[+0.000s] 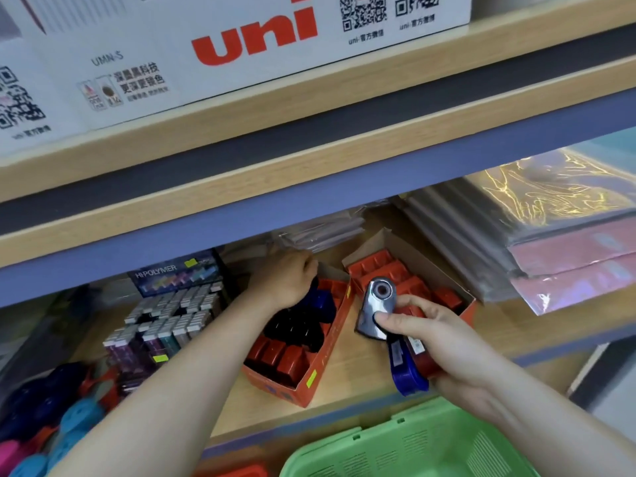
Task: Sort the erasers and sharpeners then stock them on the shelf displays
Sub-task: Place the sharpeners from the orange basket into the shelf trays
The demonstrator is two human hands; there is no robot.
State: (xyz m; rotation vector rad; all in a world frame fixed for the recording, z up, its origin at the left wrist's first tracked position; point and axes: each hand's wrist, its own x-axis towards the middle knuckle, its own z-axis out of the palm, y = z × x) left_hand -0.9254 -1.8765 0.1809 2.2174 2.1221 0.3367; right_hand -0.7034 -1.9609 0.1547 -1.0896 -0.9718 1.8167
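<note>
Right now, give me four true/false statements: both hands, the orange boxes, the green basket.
1. The right hand pinches a silver sharpener with a round hole. True.
2. The left hand hangs idle outside the boxes. False: it reaches into the left orange cardboard box of red and dark blue sharpeners.
3. The white "uni" carton stands on the upper wooden shelf. True.
4. The green plastic basket stands on the lower shelf between the boxes. False: it sits below that shelf's edge.
</note>
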